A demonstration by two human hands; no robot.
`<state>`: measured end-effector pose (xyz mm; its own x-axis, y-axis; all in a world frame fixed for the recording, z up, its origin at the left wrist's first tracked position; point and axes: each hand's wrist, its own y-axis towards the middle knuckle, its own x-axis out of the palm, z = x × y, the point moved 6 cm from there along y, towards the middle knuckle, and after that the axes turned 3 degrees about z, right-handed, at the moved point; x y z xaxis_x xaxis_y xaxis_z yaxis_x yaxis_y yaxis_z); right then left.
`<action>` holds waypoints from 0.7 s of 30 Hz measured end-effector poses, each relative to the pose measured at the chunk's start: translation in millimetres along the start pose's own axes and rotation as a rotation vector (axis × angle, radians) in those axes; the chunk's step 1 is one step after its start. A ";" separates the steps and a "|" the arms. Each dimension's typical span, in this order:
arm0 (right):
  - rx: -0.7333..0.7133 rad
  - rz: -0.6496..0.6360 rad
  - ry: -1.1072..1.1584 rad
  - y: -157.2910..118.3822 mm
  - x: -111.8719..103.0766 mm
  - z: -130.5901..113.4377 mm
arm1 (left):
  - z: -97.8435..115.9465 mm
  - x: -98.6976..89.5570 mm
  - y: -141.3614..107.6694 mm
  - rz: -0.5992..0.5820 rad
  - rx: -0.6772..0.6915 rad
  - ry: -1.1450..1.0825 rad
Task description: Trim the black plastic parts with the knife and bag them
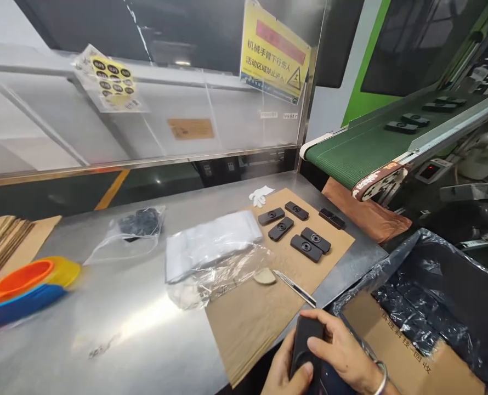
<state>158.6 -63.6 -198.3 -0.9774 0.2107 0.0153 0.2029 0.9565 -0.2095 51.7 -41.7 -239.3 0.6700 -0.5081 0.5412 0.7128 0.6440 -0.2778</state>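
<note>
A black oblong plastic part (305, 334) is held between my two hands near the bottom of the head view. My left hand (287, 367) wraps its lower end, thumb lying on the face. From the right, my right hand (342, 348) grips the upper end, with a bangle at the wrist. Beyond them, several similar black plastic parts (282, 227) with round recesses lie on a brown cardboard sheet (248, 329). Closest to the hands on that sheet are a utility knife (295, 288) and a small beige rounded piece (264, 276).
White bags (213, 241) in clear film and a white glove (261, 195) lie on the metal table (137, 329). Coloured bins (26, 285) stand left. A green conveyor belt (351, 159) carries more parts at upper right. A lined crate (420, 236) with cardboard stands to the right.
</note>
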 end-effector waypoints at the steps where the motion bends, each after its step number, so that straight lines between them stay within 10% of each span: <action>1: -0.009 0.040 -0.061 1.1 0.4 0.6 | -1.4 0.2 -2.4 0.023 0.012 0.031; 7: 0.111 0.239 -0.157 9.2 -1.6 13.6 | -6.8 9.8 -9.8 -0.031 -0.076 0.005; 13: 0.070 -0.043 -0.066 8.9 12.3 8.0 | -10.8 -4.8 -15.7 0.086 -0.114 -0.035; 21: -0.251 0.421 -0.237 2.0 -3.6 5.3 | 3.5 -17.7 -11.1 0.247 0.054 -0.131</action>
<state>162.2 -63.5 -204.0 -0.7891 0.5628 -0.2462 0.5593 0.8240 0.0909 31.2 -37.9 -243.0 0.7868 -0.2564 0.5615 0.5171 0.7705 -0.3727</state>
